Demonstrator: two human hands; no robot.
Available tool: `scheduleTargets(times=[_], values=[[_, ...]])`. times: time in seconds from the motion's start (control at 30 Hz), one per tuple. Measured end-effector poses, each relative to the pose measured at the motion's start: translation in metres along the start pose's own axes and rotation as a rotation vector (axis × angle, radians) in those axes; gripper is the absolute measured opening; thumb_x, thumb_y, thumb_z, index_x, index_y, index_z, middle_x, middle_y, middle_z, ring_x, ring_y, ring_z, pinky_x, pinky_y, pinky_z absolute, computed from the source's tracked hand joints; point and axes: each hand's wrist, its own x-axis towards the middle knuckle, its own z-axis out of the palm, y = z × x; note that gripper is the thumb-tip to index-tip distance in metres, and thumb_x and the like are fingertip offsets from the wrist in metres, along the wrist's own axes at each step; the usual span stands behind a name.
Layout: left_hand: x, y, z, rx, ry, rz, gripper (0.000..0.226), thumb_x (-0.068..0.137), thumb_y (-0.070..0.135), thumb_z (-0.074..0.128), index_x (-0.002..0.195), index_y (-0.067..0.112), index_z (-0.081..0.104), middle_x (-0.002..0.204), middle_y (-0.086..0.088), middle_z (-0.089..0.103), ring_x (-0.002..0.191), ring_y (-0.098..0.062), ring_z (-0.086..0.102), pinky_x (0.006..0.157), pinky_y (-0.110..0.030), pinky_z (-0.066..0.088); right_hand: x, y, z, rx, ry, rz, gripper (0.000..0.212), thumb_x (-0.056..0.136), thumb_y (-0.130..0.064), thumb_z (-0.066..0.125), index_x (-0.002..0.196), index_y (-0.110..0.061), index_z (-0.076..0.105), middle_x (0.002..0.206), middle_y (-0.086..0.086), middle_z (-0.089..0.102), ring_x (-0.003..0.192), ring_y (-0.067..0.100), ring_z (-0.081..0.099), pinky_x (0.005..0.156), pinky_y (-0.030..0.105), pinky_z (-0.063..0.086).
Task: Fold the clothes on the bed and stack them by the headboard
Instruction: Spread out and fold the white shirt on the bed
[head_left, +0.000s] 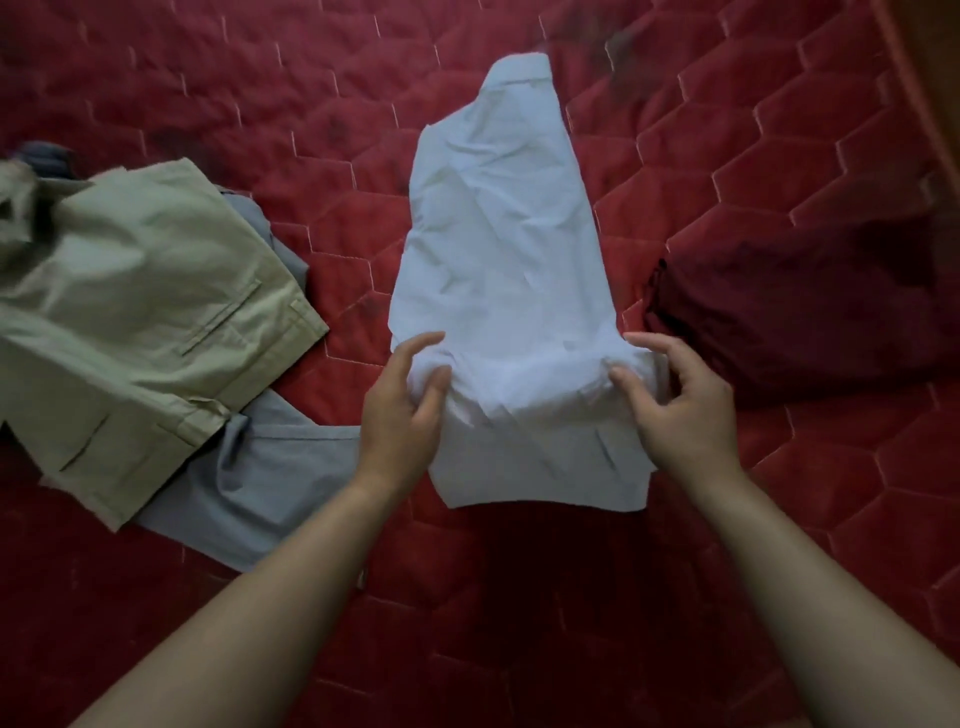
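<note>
Left edge of bed (810, 545): khaki trousers (140, 312) lying over a grey garment (270, 478), both unfolded. Mid-bed: white shirt (504, 249), narrowed to a strip. Left hand (402, 410) and right hand (680, 410) each pinch one side of it near the hem. Right: dark red bundle (805, 312). Looks like the crosswise fold; next, carry the hem toward the collar and keep the edges square.

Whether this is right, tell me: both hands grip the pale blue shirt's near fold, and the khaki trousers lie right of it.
One error: the head view shows the khaki trousers lying left of the pale blue shirt; a maroon garment lies on its right. The left hand and right hand do grip its near fold.
</note>
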Motion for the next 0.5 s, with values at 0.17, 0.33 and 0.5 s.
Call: scheduleTargets(times=[0.17,0.33,0.5], values=[[0.101,0.008,0.005,-0.115,0.298,-0.169,0.019,0.089,0.022,0.057,0.108,0.027,0.058,0.101,0.013,0.061,0.101,-0.011,0.058,0.089,-0.027,0.045,0.113,-0.026,0.037,0.062,0.139,0.005,0.025,0.079,-0.023,0.070,0.103,-0.023,0.064,0.092,-0.015,0.063,0.081,-0.004,0.056,0.078,0.016,0.046],[0.155,-0.035,0.034,0.372,0.051,-0.306,0.072,0.087,0.043,0.057,0.146,0.026,0.021,0.153,-0.007,0.019,0.139,-0.028,0.019,0.110,-0.042,0.022,0.169,0.006,0.088,-0.267,-0.197,0.039,0.061,0.087,-0.032,0.061,0.141,-0.019,0.036,0.142,0.013,0.031,0.126,0.027,0.038,0.107,0.031,0.030],[0.150,-0.071,0.049,0.425,-0.034,-0.381,0.078,0.083,0.051,0.058,0.145,0.041,0.012,0.138,-0.014,0.032,0.121,-0.037,0.038,0.095,-0.044,0.036,0.160,0.037,0.119,-0.458,-0.215,0.084,0.069,0.088,-0.042,0.055,0.146,-0.037,0.018,0.141,0.012,0.026,0.125,0.032,0.032,0.098,0.040,0.034]])
